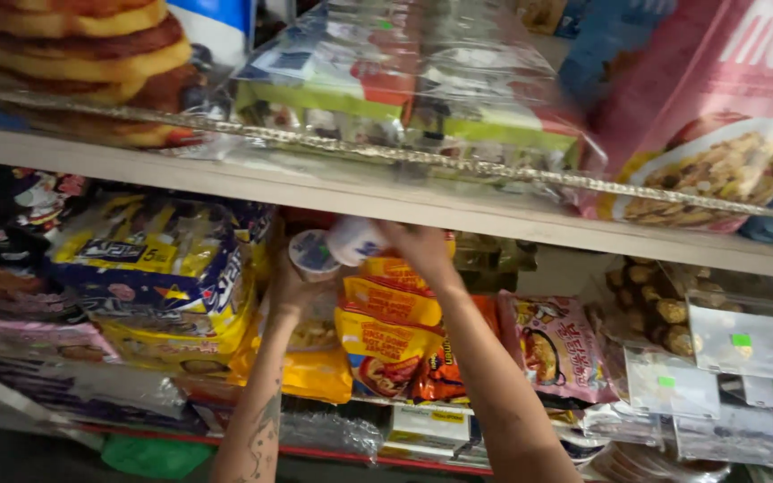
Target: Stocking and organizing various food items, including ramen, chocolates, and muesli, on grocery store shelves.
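Both my arms reach up under a wooden shelf board into a packed store shelf. My left hand holds a small round cup with a white and blue lid. My right hand grips a second white cup, tipped on its side, just beneath the shelf board. Both cups hover over a stack of yellow and orange noodle packets.
Blue and yellow noodle multipacks fill the left. A pink noodle packet and clear bags with green stickers lie at the right. Above the board sit a pancake-picture box, green boxes and a pink cereal bag.
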